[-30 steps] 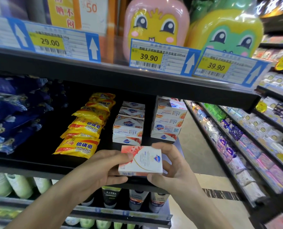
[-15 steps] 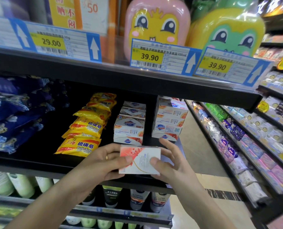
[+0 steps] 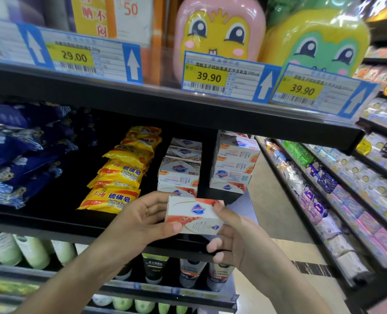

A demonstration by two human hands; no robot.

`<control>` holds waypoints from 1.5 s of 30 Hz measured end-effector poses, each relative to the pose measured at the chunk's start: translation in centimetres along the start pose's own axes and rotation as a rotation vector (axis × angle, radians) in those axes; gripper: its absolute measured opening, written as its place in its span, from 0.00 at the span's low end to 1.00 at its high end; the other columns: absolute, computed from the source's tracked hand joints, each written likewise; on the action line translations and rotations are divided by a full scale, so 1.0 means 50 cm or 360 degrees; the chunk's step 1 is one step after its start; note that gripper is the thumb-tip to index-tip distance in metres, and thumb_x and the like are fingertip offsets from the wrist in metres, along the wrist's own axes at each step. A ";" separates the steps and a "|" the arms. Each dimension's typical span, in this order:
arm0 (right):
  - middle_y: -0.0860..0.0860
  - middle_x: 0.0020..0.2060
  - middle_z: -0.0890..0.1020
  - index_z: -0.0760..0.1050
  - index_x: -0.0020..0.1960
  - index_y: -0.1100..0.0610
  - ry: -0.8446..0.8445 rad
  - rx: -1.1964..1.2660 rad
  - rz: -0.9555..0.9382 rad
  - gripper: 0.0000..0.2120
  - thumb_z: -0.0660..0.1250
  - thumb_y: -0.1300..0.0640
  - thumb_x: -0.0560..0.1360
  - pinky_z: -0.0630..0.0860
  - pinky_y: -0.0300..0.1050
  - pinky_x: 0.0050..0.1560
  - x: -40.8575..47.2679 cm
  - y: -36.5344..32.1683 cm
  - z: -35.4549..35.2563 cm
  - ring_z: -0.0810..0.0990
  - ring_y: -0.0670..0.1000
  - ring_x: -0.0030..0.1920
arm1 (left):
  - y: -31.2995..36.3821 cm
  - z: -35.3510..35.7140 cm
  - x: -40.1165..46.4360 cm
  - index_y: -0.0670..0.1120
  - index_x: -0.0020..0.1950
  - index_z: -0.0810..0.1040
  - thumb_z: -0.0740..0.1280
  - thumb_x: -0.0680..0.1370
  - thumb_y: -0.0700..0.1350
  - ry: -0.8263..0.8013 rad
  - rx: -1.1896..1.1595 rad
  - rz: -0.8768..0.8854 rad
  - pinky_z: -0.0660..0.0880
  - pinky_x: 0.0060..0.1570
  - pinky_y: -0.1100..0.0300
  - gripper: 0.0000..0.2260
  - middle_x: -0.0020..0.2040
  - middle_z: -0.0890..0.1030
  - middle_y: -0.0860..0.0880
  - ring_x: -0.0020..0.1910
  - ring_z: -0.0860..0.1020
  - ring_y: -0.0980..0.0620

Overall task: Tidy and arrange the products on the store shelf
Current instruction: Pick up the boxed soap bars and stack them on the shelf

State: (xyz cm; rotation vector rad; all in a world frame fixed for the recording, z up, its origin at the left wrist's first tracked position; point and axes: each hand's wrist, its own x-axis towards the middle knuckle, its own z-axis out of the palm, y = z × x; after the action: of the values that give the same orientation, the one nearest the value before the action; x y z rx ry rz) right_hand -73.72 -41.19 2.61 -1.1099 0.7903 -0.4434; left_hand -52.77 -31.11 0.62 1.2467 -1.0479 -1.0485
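Both hands hold one soap box (image 3: 195, 215) just in front of the black shelf (image 3: 52, 220): left hand (image 3: 142, 219) grips its left end, right hand (image 3: 235, 236) pinches its right end (logo face up). Beyond the fingers stand two stacks of soap boxes (image 3: 180, 168); yellow soap packets (image 3: 120, 175) lie beyond the left hand.

Black store shelving (image 3: 142, 103), beige aisle floor (image 3: 276, 214) (shiny), facing shelves (image 3: 346, 200) at right
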 end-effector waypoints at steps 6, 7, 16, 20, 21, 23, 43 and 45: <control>0.58 0.47 0.87 0.84 0.59 0.61 0.0076 0.0074 -0.0023 0.24 0.79 0.47 0.70 0.81 0.44 0.36 0.009 0.006 -0.003 0.83 0.53 0.37 | 0.003 0.006 0.000 0.51 0.65 0.81 0.78 0.71 0.37 0.0044 0.0057 -0.0062 0.81 0.59 0.59 0.24 0.62 0.86 0.52 0.63 0.83 0.54; 0.60 0.49 0.87 0.82 0.61 0.61 0.0094 0.0096 -0.0045 0.26 0.78 0.48 0.69 0.82 0.44 0.38 0.009 0.007 -0.004 0.84 0.53 0.39 | 0.003 0.006 0.001 0.52 0.66 0.80 0.76 0.73 0.33 0.0056 0.0062 -0.0090 0.80 0.58 0.59 0.25 0.62 0.85 0.52 0.63 0.82 0.55; 0.62 0.56 0.85 0.76 0.67 0.56 0.0035 0.0224 -0.0259 0.29 0.75 0.64 0.66 0.84 0.48 0.49 0.007 0.013 -0.013 0.86 0.61 0.57 | 0.007 0.008 0.022 0.49 0.63 0.82 0.69 0.81 0.47 0.0261 -0.0357 -0.0397 0.81 0.54 0.53 0.11 0.56 0.88 0.46 0.54 0.87 0.51; 0.60 0.58 0.85 0.76 0.66 0.56 -0.0057 0.0207 -0.0363 0.29 0.73 0.69 0.67 0.84 0.51 0.53 0.011 0.020 -0.016 0.84 0.64 0.59 | -0.001 0.000 0.015 0.54 0.67 0.80 0.81 0.69 0.57 -0.0051 -0.0254 -0.0335 0.83 0.57 0.54 0.28 0.62 0.86 0.50 0.60 0.85 0.50; 0.60 0.58 0.85 0.76 0.66 0.56 -0.0082 0.0200 -0.0381 0.29 0.73 0.70 0.66 0.83 0.51 0.53 0.013 0.021 -0.017 0.84 0.64 0.59 | -0.003 -0.002 0.012 0.56 0.68 0.78 0.81 0.67 0.57 -0.0113 -0.0135 -0.0274 0.82 0.59 0.56 0.31 0.64 0.85 0.53 0.62 0.84 0.52; 0.58 0.58 0.85 0.80 0.61 0.51 -0.0122 0.0161 -0.0404 0.28 0.74 0.69 0.64 0.83 0.52 0.54 0.014 0.023 -0.016 0.84 0.63 0.60 | -0.003 -0.007 0.010 0.61 0.69 0.76 0.83 0.65 0.55 -0.0119 0.0068 -0.0159 0.81 0.60 0.58 0.33 0.66 0.83 0.56 0.64 0.82 0.54; 0.30 0.57 0.68 0.70 0.65 0.35 0.0675 -0.1435 -0.0781 0.23 0.73 0.47 0.74 0.70 0.25 0.48 0.028 0.066 -0.029 0.72 0.34 0.55 | -0.024 -0.023 0.056 0.58 0.75 0.70 0.83 0.68 0.56 0.0502 0.1305 0.0081 0.78 0.46 0.68 0.39 0.52 0.78 0.68 0.51 0.80 0.64; 0.31 0.56 0.68 0.71 0.63 0.35 0.0675 -0.1414 -0.0770 0.21 0.74 0.47 0.74 0.71 0.26 0.49 0.032 0.071 -0.034 0.73 0.36 0.54 | -0.030 -0.024 0.064 0.56 0.77 0.68 0.82 0.70 0.56 0.0541 0.1350 0.0072 0.81 0.53 0.60 0.39 0.57 0.81 0.63 0.55 0.81 0.59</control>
State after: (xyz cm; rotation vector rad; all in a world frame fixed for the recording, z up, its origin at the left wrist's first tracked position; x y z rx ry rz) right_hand -74.17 -41.92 -1.58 -2.1009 1.1362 -0.7835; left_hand -51.01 -34.07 -0.80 1.9752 -1.2834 -0.3023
